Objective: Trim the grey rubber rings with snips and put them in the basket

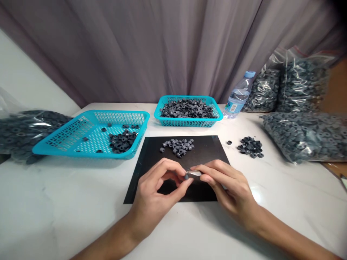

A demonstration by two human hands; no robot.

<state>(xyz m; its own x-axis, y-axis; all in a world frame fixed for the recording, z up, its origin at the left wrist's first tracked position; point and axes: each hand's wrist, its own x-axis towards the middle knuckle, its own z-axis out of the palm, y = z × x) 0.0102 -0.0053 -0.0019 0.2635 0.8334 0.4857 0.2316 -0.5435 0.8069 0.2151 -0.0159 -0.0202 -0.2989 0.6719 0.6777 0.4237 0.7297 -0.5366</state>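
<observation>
A grey-purple curtain [135, 47] hangs in folds behind the white, faintly veined surface [81, 209]. Near the far edge stands a clear plastic bottle [242, 90] with a blue cap [249, 74] and a mostly blue label [233, 107]. A pale wall [24, 68] shows at left, something brown [337, 85] at far right.

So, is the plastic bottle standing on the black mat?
No, the bottle is on the white table, beside a blue basket.
</observation>
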